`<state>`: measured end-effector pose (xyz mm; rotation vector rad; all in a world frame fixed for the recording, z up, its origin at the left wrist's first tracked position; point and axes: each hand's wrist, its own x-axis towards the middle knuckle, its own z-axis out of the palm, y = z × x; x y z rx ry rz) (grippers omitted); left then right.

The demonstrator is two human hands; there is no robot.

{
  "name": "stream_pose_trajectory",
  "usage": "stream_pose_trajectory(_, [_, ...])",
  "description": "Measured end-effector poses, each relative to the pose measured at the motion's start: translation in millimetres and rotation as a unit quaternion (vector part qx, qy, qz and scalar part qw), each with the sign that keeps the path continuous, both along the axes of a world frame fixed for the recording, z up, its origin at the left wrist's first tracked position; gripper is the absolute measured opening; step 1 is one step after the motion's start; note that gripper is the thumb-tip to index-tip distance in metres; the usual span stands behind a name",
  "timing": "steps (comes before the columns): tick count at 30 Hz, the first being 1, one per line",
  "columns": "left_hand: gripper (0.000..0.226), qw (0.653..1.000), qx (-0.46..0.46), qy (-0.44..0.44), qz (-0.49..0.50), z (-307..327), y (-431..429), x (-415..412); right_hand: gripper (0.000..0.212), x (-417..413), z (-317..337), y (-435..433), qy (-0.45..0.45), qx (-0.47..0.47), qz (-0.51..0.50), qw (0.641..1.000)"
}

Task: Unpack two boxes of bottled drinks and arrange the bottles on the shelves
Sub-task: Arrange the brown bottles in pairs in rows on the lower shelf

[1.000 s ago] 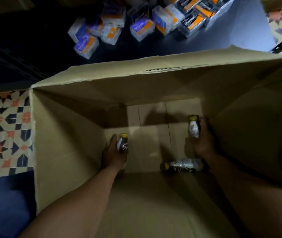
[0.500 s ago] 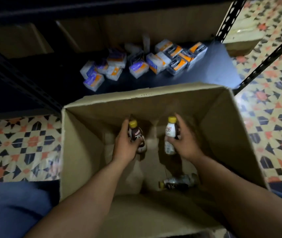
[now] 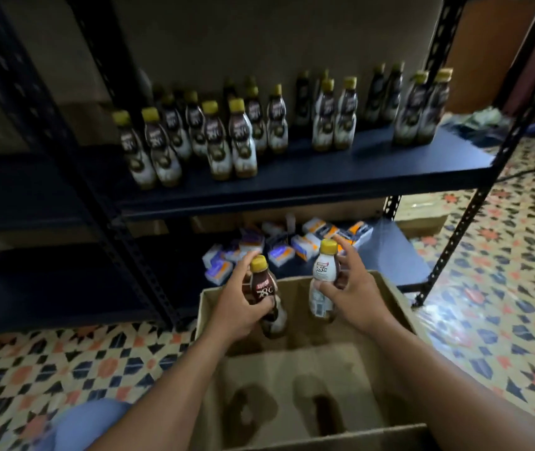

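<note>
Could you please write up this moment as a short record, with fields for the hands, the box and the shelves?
left hand: grips a dark bottle, yellow cap, upright over the box
right hand: grips a white bottle, yellow cap, upright
cardboard box: open, on the tiled floor before the rack
middle shelf: shelved bottles standing upright in clusters
lower shelf: small packets, loosely piled
step: both held bottles not yet shelved

Storeroom, dark metal shelving [image 3: 308,177], rows of bottles [image 3: 227,138], carton [image 3: 292,369], patterned tile floor [image 3: 503,271]
</note>
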<state>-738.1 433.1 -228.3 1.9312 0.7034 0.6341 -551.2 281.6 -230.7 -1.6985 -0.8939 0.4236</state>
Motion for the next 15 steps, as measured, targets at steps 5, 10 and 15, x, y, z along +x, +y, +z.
stream_pose_trajectory(5, [0.085,0.997,0.065,-0.034,-0.009,91,21,11,0.093,15,77,15,-0.070,0.058,-0.001,0.996])
stream_pose_trajectory(10, [0.082,0.989,0.128,-0.068,-0.004,161,42,45,0.093,42,142,39,-0.121,0.073,-0.022,0.990])
stream_pose_trajectory(15, [0.083,0.987,0.145,-0.067,-0.025,199,60,85,0.090,73,179,63,-0.141,0.078,-0.037,0.986])
